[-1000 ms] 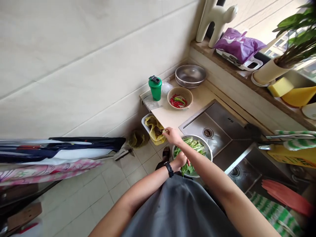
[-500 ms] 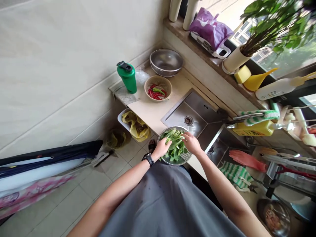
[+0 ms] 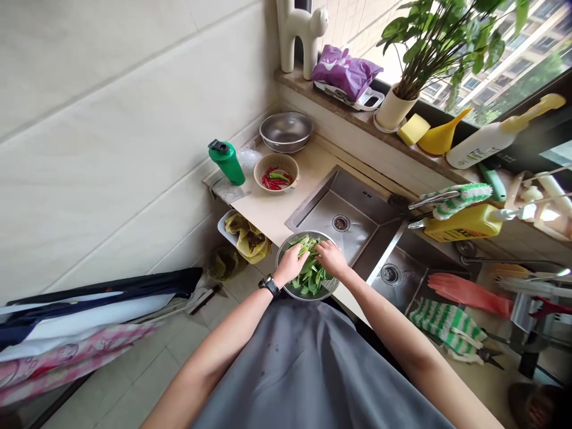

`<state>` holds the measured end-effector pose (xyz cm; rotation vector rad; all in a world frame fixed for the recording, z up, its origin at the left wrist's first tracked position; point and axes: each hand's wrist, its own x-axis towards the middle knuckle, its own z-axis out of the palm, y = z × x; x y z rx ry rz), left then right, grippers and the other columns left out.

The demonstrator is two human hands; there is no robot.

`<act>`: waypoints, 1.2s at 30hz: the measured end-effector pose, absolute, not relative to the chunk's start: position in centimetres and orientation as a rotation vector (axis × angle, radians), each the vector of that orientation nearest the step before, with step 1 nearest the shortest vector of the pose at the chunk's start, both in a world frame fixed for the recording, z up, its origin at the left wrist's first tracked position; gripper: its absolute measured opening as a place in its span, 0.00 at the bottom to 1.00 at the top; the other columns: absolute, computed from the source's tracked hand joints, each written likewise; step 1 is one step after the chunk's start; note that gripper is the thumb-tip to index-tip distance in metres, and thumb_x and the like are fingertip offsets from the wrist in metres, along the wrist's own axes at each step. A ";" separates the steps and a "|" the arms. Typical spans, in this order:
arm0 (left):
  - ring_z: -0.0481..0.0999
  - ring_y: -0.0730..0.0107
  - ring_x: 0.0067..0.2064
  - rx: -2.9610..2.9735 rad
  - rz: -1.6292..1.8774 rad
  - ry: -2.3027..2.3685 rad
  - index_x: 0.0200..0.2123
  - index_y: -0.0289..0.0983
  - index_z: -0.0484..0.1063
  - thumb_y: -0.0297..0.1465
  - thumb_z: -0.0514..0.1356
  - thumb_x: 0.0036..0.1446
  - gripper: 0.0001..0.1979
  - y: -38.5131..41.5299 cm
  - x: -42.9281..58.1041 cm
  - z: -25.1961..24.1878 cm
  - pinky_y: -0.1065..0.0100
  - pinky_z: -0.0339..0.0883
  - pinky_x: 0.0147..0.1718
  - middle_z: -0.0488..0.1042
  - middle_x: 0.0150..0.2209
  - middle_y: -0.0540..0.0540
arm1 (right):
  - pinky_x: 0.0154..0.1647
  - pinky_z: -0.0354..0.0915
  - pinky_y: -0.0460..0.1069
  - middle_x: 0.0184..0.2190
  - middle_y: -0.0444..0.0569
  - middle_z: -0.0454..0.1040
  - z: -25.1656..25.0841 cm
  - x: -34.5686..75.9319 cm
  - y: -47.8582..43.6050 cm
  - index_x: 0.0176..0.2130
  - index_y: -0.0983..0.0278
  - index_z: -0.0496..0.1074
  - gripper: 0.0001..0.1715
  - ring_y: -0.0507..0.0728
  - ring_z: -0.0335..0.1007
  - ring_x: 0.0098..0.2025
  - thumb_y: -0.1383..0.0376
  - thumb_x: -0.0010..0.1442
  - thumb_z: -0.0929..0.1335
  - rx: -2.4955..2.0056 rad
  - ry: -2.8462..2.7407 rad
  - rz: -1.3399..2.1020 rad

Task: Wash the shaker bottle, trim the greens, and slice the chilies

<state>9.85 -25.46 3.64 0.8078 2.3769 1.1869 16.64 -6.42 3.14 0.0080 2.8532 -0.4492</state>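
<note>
A round metal colander (image 3: 286, 285) full of leafy green vegetables (image 3: 309, 279) sits at the counter's edge, just in front of my body. My left hand (image 3: 290, 265), with a black watch on the wrist, presses into the leaves at the colander's left side. My right hand (image 3: 331, 258) is beside it, its fingers gathered down on the leaves. The two hands nearly touch. The colander's lower part is partly hidden behind the greens.
A steel double sink (image 3: 339, 220) lies right of the colander. On the counter stand a wicker basket of red chillies (image 3: 276, 171), a steel bowl (image 3: 286, 132) and a green bottle (image 3: 227, 162). A white tray holding a yellow plastic bag (image 3: 247, 238) sits below the counter's left edge.
My right hand has come from beside the yellow bag into the colander, next to my left hand. The view has swung, showing more of the window and the right-hand counter.
</note>
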 end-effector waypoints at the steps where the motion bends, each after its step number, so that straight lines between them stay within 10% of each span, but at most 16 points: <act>1: 0.78 0.60 0.41 0.816 1.174 2.384 0.39 0.38 0.70 0.35 0.56 0.68 0.07 -25.3 9.7 3.6 0.62 0.70 0.44 0.77 0.36 0.43 | 0.50 0.64 0.53 0.47 0.54 0.77 3.0 16.4 -6.5 0.43 0.61 0.76 0.07 0.63 0.67 0.52 0.66 0.67 0.67 0.019 2.844 -0.457; 22: 0.75 0.58 0.51 1.218 0.875 2.246 0.53 0.38 0.71 0.32 0.59 0.66 0.13 -23.4 7.7 6.4 0.61 0.71 0.49 0.78 0.47 0.42 | 0.36 0.68 0.48 0.27 0.46 0.79 7.9 16.8 -5.1 0.48 0.64 0.80 0.18 0.55 0.73 0.29 0.61 0.64 0.66 0.350 2.507 -1.539; 36: 0.75 0.60 0.34 1.205 0.932 2.110 0.30 0.40 0.74 0.27 0.57 0.61 0.08 -22.9 7.7 9.1 0.65 0.67 0.38 0.77 0.30 0.44 | 0.34 0.60 0.47 0.30 0.48 0.75 10.9 16.2 -4.1 0.32 0.63 0.70 0.06 0.53 0.67 0.29 0.69 0.62 0.65 -0.217 2.644 -0.710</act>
